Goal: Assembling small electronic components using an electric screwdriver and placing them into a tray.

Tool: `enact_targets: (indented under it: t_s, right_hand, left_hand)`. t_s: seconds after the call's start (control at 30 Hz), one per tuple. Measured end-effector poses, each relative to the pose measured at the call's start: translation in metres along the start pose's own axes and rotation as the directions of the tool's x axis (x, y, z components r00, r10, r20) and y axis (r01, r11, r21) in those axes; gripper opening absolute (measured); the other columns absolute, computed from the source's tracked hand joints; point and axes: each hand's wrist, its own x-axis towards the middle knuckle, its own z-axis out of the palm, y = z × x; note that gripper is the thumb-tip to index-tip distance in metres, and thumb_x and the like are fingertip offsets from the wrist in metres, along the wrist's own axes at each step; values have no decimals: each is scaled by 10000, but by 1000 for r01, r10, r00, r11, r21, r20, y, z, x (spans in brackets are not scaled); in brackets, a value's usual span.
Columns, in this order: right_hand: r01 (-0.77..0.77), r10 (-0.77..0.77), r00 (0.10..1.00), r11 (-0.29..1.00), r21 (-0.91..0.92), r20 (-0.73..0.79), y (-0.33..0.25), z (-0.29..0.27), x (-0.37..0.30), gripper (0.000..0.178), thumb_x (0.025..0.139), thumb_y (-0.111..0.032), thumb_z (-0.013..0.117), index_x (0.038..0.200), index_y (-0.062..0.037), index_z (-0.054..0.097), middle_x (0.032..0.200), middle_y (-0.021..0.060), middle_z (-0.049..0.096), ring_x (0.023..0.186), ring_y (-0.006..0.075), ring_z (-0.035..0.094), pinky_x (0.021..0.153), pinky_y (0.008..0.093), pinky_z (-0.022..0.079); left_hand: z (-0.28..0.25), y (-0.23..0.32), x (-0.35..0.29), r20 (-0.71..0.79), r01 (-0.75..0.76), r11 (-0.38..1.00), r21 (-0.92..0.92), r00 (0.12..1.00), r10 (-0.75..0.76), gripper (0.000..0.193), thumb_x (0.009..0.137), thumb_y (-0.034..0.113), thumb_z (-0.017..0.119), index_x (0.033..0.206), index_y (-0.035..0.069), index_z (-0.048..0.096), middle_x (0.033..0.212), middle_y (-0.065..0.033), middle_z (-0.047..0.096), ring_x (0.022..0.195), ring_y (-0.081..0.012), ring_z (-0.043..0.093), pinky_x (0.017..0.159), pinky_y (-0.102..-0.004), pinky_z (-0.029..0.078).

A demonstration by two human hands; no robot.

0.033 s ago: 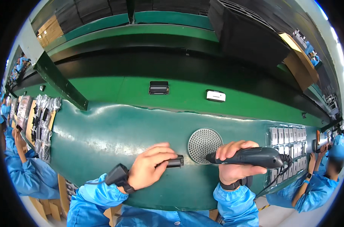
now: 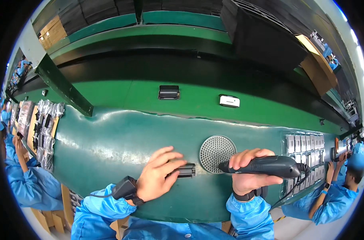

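My right hand (image 2: 246, 180) is wrapped round a black electric screwdriver (image 2: 270, 166) with a coiled cord at its right end. Its tip points left, over the lower right part of a round grey dish (image 2: 217, 150) dotted with small holes. To the left, my left hand (image 2: 158, 174) has its thumb and index finger at the left end of a small black device part (image 2: 187, 171) on the green mat, while the other fingers are spread above. The part's left end is hidden by those fingers.
Beyond the mat, a black device part (image 2: 168, 92) and a white-topped device (image 2: 229, 101) sit on the green belt. A clear tray of grey-white parts (image 2: 304, 144) lies at right. Bagged parts (image 2: 46, 132) are at left. Co-workers in blue sit on both sides.
My left hand's fingers have spread and lifted a little, and the black part under them has tilted or turned slightly. The two devices on the belt have shifted slightly right. The screwdriver barely moved.
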Motion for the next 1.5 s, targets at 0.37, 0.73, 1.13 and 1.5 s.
enact_targets:
  t_s: [0.37, 0.73, 1.13, 1.5]
  right_hand:
    - [-17, 18, 1000, 998, -58, 4, 5, 4, -2, 919, 777, -956, 373, 1106, -103, 465, 710, 92, 562, 528, 221, 539, 475, 376, 498]
    - [7, -9, 1000, 994, -107, -24, 4, 2, 3, 896, 802, -947, 348, 1091, -107, 464, 694, 76, 549, 507, 198, 524, 453, 353, 485]
    - [8, 2, 952, 1000, -29, 307, 5, 9, 2, 925, 752, -918, 531, 1083, -57, 474, 744, 117, 579, 558, 244, 569, 502, 393, 511]
    - [48, -64, 963, 997, 68, 261, -43, 24, -20, 709, 906, -723, 612, 1120, -58, 492, 748, 92, 552, 540, 207, 542, 427, 350, 495]
  left_hand:
    - [-4, 0, -5, 341, -400, 799, 448, 903, 260, 442, 752, 204, 825, 1161, 71, 723, 1283, -66, 602, 1164, -276, 555, 1046, -462, 449]
    - [15, 2, -19, 232, -406, 785, 467, 913, 335, 200, 813, 201, 806, 1008, 161, 787, 1171, -34, 637, 1031, -244, 588, 965, -401, 479]
    - [13, 3, -18, 260, -332, 791, 514, 939, 225, 348, 784, 261, 831, 1127, 287, 779, 1384, -63, 558, 1344, -370, 462, 1111, -574, 398]
    - [11, -1, -18, 259, -301, 811, 502, 947, 191, 388, 765, 284, 841, 1147, 301, 778, 1418, -58, 544, 1383, -389, 431, 1126, -588, 390]
